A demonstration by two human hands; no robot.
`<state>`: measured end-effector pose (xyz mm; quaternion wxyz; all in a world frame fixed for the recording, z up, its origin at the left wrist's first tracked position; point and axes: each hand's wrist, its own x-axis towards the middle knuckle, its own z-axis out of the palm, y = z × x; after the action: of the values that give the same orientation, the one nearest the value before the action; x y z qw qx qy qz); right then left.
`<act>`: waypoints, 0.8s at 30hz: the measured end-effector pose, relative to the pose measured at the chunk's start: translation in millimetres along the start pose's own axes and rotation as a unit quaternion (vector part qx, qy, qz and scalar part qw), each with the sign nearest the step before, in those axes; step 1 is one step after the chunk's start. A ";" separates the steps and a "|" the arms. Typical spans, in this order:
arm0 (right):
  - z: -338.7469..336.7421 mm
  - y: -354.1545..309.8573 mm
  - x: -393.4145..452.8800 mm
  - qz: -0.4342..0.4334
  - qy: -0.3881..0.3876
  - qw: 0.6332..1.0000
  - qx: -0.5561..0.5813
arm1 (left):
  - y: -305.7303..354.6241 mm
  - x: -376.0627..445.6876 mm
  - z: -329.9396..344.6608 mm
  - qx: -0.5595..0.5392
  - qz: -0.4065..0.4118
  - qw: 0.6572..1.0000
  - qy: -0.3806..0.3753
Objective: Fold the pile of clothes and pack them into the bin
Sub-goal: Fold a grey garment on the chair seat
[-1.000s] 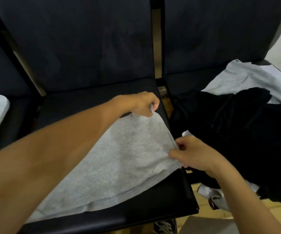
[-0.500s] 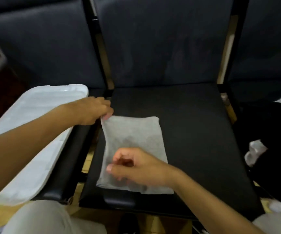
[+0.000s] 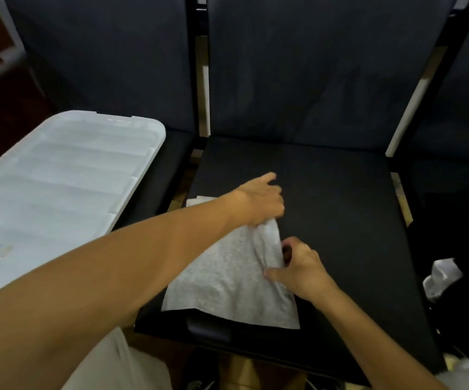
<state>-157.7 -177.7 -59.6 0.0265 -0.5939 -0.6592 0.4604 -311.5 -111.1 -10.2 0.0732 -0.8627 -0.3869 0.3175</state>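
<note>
While the folded grey cloth [image 3: 227,280] lies on the front left part of the black chair seat [image 3: 326,220], the left hand [image 3: 261,201] pinches its far right corner with curled fingers. The right hand [image 3: 301,268] grips the right edge just below, so the cloth spreads to the left of both hands. On the next chair to the left rests the white bin lid [image 3: 59,187].

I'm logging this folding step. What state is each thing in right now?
Grey cloth: partly folded, flat on the chair seat, right edge lifted.
Left hand: grips the cloth's far corner.
Right hand: pinches the cloth's right edge.
White bin: lid on, closed.
Black clothes: unfolded, heaped at right.
</note>
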 end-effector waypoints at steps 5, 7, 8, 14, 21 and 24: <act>-26.4 -21.2 -16.1 -0.135 -0.027 0.990 -0.043 | -26.7 -98.2 11.3 -0.008 -0.096 0.990 0.103; -32.9 -49.6 -30.5 -0.201 -0.031 0.977 -0.071 | -25.9 -167.6 26.9 -0.106 -0.160 0.970 0.148; -34.3 -66.4 -37.2 -0.242 -0.028 0.966 -0.087 | -21.1 -201.1 35.2 -0.147 -0.185 0.956 0.171; 42.3 -218.1 -105.4 -0.458 -0.120 0.862 -0.182 | 60.3 -422.0 89.3 -0.299 -0.410 0.838 0.200; 242.8 -299.3 -160.5 -0.499 -0.330 0.736 -0.317 | 226.9 -567.5 172.0 -0.428 -0.580 0.679 0.139; 323.2 -297.0 -178.2 -0.510 -0.372 0.679 -0.375 | 292.7 -584.4 200.8 -0.475 -0.631 0.603 0.116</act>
<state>-518.8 -469.1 35.5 -0.2154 0.0941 -0.9329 0.2727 -542.8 -754.3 9.8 -0.1204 -0.3478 -0.9194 -0.1391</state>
